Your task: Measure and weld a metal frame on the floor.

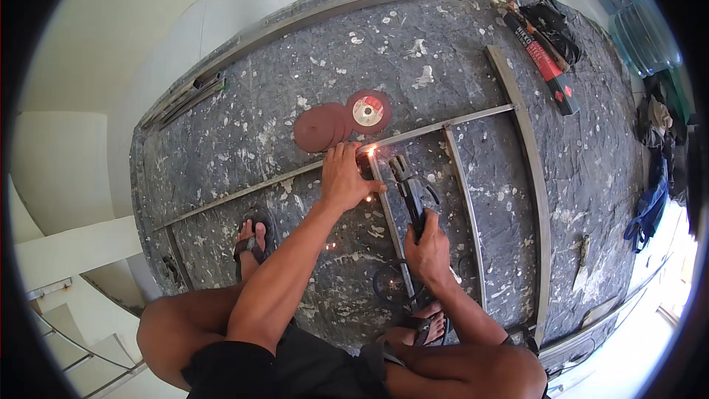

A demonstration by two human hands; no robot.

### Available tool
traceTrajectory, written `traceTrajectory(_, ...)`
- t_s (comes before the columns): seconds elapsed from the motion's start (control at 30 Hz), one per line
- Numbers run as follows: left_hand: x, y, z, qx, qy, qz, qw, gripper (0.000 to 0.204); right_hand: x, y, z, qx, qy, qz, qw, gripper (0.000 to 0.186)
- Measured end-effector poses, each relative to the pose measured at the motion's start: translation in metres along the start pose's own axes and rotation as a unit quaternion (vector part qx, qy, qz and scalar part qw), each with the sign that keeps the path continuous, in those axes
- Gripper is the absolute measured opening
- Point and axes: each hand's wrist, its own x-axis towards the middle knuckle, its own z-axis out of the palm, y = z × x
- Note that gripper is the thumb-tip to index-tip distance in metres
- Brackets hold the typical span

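My right hand (428, 251) grips the handle of a black welding electrode holder (408, 191), its jaws pointing up toward the frame. A bright glow with sparks shows at the joint where a short crossbar (387, 214) meets the long thin bar (413, 131) of a metal frame. Just left of that glow, my left hand (343, 179) holds the joint, fingers over the long bar and thumb against the crossbar. No electrode can be made out in the jaws. Beyond my left hand lie several reddish-brown cutting discs (314, 130), one with a red and white label (368, 111).
A paint-spattered dark sheet (281, 66) covers the floor. A second crossbar (465, 214) and a thick side bar (528, 155) are on the right. A red and black box (543, 59) lies far right, near a blue water bottle (644, 37). My sandalled feet (251, 240) are beside the frame.
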Motion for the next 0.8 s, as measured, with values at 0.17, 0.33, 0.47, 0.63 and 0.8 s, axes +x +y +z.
traceTrajectory(0.17, -0.0006, 0.0017, -0.0019, -0.010, 0.005, 0.005, 1.000, 0.108, 0.0009, -0.0031, -0.0004, -0.013, -0.005, -0.008, 1.000, 0.047)
traceTrajectory(0.33, 0.0004, 0.0026, -0.0020, -0.015, -0.005, -0.004, 1.000, 0.106, 0.0013, 0.0014, 0.0028, -0.011, 0.009, -0.028, 1.000, 0.047)
traceTrajectory(0.47, 0.0003, 0.0036, -0.0011, -0.014, -0.001, -0.001, 1.000, 0.105, 0.0016, 0.0016, 0.0012, -0.018, 0.002, -0.028, 0.999, 0.048)
traceTrajectory(0.63, -0.0031, -0.0002, -0.0002, -0.020, 0.026, 0.017, 0.999, 0.104, 0.0020, -0.0013, -0.0002, -0.016, -0.036, 0.008, 0.999, 0.045)
traceTrajectory(0.8, -0.0012, -0.0046, 0.0011, -0.027, 0.045, 0.048, 0.997, 0.097, 0.0017, -0.0034, 0.0002, -0.024, -0.024, 0.019, 0.999, 0.042)
